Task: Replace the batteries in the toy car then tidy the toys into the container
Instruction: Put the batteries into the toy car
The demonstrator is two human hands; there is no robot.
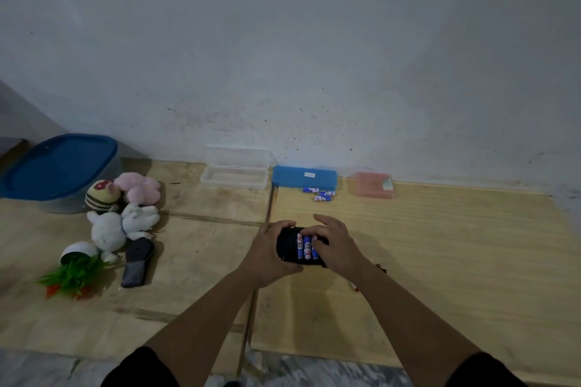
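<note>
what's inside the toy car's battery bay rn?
Three blue-and-white batteries sit side by side in the black car. Right hand fingers cover the bay's right side, so any further cell there is hidden.

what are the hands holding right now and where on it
The left hand grips the left end of the upturned black toy car; the right hand rests fingers on the blue-and-white batteries in its open compartment.

Bare boards point(440, 245) lie open rightward; plush toys point(125, 210) crowd the left, boxes point(304, 176) behind.
</note>
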